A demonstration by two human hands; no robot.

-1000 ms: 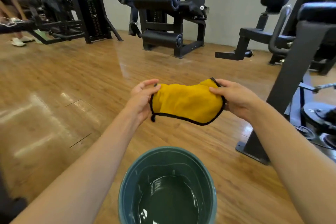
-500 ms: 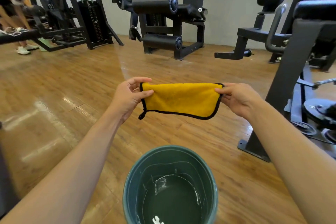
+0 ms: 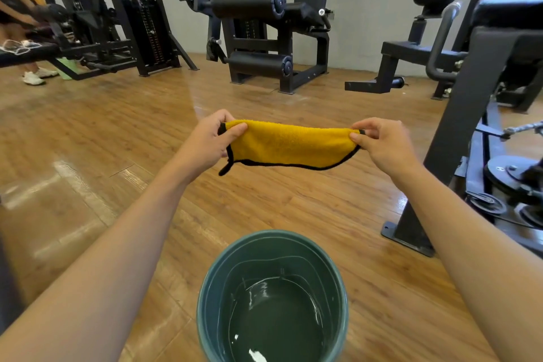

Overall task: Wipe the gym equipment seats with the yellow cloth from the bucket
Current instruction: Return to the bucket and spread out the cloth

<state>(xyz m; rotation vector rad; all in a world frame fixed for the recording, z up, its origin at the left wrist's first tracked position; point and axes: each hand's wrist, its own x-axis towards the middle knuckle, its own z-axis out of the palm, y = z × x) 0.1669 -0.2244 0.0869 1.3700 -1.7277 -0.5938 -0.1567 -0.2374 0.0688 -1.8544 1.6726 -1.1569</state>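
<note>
The left grip (image 3: 205,141) pinched the left end of the yellow cloth (image 3: 291,145) between thumb and fingers, and the right grip (image 3: 382,144) pinched its right end. The black-edged cloth hung stretched between them in the air, over the wooden floor (image 3: 88,156). Nearer the person, between the forearms, a dark green bucket (image 3: 202,297) stood on the floor with water (image 3: 276,320) in it. A black machine post (image 3: 464,114) rose from the floor just right of the right arm. A leg machine (image 3: 249,4) with black roller pads stood by the far wall.
</note>
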